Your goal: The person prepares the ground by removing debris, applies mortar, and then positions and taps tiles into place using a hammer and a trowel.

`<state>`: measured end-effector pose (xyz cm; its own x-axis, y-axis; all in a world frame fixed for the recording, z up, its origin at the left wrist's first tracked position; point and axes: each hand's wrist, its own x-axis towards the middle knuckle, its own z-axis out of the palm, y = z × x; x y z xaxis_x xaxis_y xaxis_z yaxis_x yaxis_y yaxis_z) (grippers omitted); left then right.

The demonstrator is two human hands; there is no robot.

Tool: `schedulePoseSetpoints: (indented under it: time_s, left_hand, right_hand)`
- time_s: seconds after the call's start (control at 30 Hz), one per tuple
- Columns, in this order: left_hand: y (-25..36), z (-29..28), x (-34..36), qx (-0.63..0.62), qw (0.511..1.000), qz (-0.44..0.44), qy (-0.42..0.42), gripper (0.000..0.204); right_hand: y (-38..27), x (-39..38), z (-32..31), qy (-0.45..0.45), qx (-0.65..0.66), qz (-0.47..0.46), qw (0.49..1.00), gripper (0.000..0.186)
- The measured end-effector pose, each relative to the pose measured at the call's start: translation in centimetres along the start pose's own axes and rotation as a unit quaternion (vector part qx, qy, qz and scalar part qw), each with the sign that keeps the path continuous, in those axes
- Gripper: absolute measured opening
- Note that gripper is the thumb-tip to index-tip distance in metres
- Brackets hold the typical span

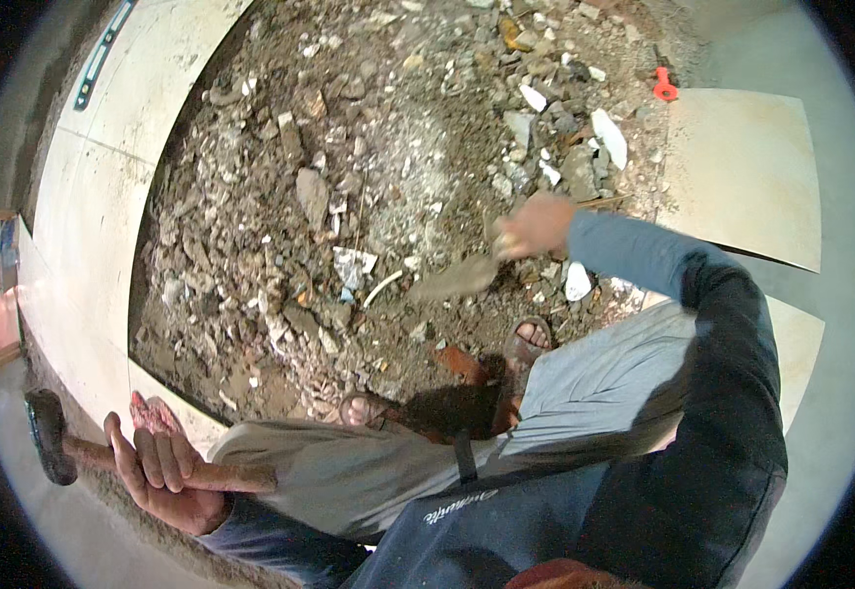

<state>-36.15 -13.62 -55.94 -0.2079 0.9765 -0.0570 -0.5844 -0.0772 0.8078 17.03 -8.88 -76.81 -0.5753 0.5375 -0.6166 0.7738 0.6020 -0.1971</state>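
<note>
Our left fingers (167,459) wrap a mallet (90,454), its black head (50,438) left of them. Our right fingers (514,239) grip a trowel (455,281), rubble (251,231) beneath them.

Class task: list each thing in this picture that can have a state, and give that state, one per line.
Mallet: gripped by its handle in the left hand
Trowel: blurred, held in the right hand
Rubble: loose, uneven
Left tiles: laid edge to edge, dirt-specked
Level: lying on the left tiles
Red tool: lying by a right tile's corner
</note>
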Motion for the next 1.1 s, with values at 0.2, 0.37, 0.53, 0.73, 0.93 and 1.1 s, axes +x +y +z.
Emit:
schedulePoseSetpoints:
  time_s: [0.2,0.37,0.53,0.73,0.93,1.1]
  left_hand:
    - [0.7,-0.6,-0.7,0.046,0.999,0.006,0.02,0.039]
    - [0.9,-0.4,-0.9,0.028,1.0,0.003,-0.008,0.039]
    - [1.3,-0.3,-1.6,0.033,0.999,0.012,-0.018,0.039]
    - [2.5,-1.5,-3.0,0.05,0.998,0.034,-0.021,0.037]
    - [2.4,-2.7,-1.9,0.067,0.997,0.02,-0.034,0.039]
    - [1.2,-1.3,-1.0,0.098,0.995,0.002,-0.02,0.041]
  right_hand:
    - [8.0,-2.1,0.8,-0.015,0.029,0.196,0.98,0.066]
    - [11.9,-4.4,-0.2,0.078,0.073,0.287,0.952,0.071]
    - [19.7,-4.5,-2.7,0.204,0.143,0.343,0.906,0.08]
    - [15.5,-5.4,-3.8,0.267,0.19,0.304,0.895,0.057]
    - [-1.8,-7.0,7.3,0.081,0.026,0.081,0.993,0.033]
    - [-1.5,-9.4,11.7,0.062,0.072,0.226,0.969,0.048]
